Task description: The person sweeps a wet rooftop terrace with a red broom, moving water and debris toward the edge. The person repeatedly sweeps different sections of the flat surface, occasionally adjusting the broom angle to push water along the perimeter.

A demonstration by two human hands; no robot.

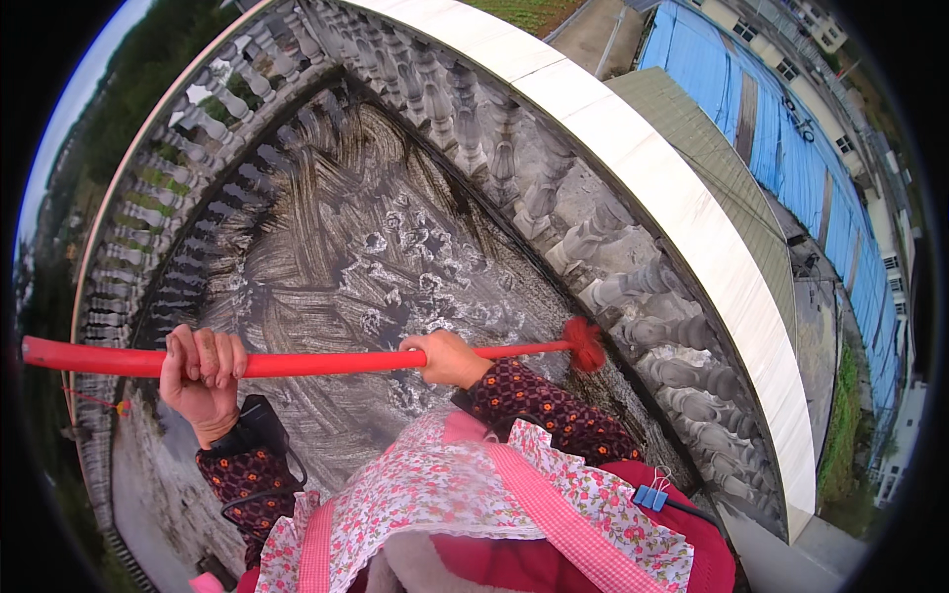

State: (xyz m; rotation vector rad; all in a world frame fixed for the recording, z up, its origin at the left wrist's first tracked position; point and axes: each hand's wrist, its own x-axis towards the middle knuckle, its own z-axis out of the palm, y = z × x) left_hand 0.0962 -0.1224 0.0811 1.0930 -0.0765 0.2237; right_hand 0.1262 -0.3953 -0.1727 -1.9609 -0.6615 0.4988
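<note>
ok so head cam, looking straight down: both hands are on one long red-handled brush [321,364] lying across the middle of the view. left hand [205,374] is up toward the thick end, fingers curled tight over the pole. right hand [450,358] is wrapped around it further along, closer to the bristly red brush head [585,344], which is over by the foot of the stone balusters [638,285]. can't tell how hard it's pressed down, if at all.

the floor [316,247] is grey and grimy, covered in crisscross streaks, with whitish blotchy patches [400,242] in the middle. balusters are rough, grey and bulgy like vases, topped by a smooth pale curved rail [633,119].

clothes-wise: dark sleeves [549,405] with little orange flowers, a ruffled floral apron [435,484] with pink checked straps, and a blue binder clip [652,494] on the side. chunky black gadget [261,425] at the left wrist. past the rail there's a ribbed blue roof [771,148].
</note>
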